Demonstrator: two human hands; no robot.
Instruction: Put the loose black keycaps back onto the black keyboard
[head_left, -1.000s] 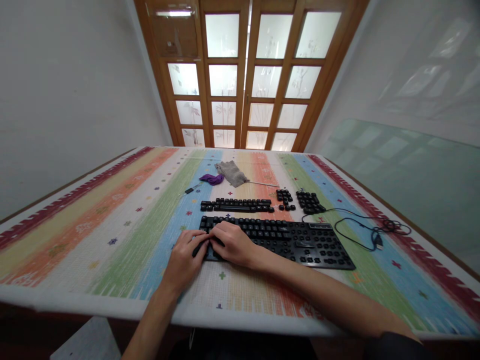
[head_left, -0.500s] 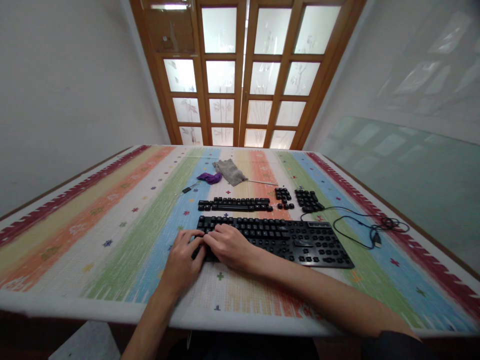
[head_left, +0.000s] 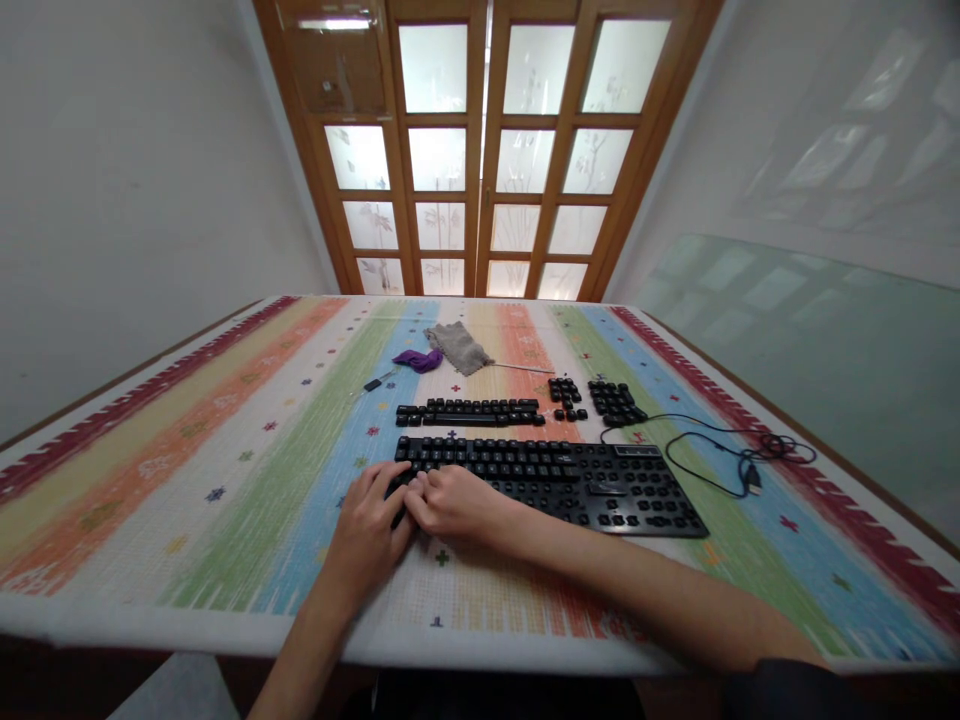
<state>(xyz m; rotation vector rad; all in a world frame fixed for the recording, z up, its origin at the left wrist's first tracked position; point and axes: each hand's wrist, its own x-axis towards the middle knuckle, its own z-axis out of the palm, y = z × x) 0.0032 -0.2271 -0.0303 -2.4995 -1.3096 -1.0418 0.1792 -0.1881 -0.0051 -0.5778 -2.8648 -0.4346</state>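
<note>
A black keyboard [head_left: 540,490] lies across the table in front of me. Its upper rows carry keycaps, while the lower part and the right-hand block show bare switch sockets. My left hand [head_left: 373,512] rests over the keyboard's left end, fingers apart and touching it. Close beside it, my right hand [head_left: 459,505] is curled above the lower left keys, its fingertips pressed together near the left fingers. Whatever the right fingertips hold is hidden. Behind the keyboard, loose black keycaps [head_left: 472,412] are laid out in rows, with more keycaps [head_left: 615,402] grouped at the right.
Further back lie a grey cloth [head_left: 459,347], a purple cloth [head_left: 418,360], a thin rod [head_left: 525,368] and a small dark tool [head_left: 373,384]. The keyboard's coiled cable [head_left: 765,447] sits at right. A striped tablecloth [head_left: 247,520] covers the table.
My right hand has drawn slightly toward me, and its fingers are more tightly curled. The left hand stays at the keyboard's left end. Keyboard and loose keycaps look unmoved.
</note>
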